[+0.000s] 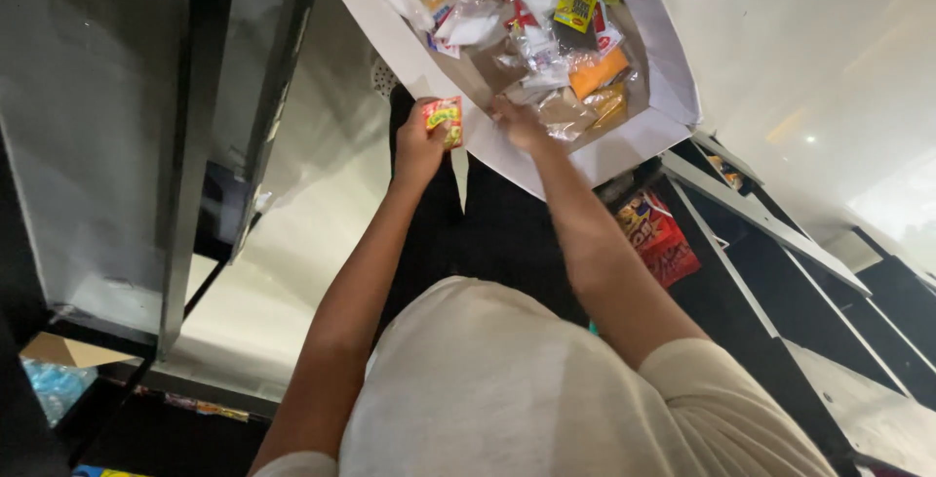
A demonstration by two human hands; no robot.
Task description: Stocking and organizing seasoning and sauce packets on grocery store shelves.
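My left hand grips a small red, yellow and green packet just below the near edge of a large open cardboard box. My right hand reaches over that edge into the box, its fingers among several small packets and clear plastic bags. Whether it grasps anything I cannot tell. An orange packet and a yellow packet lie further inside the box.
A red snack bag lies on a dark shelf unit to the right. A glass-panelled display case with a black frame stands on the left. A blue plastic bundle sits at lower left.
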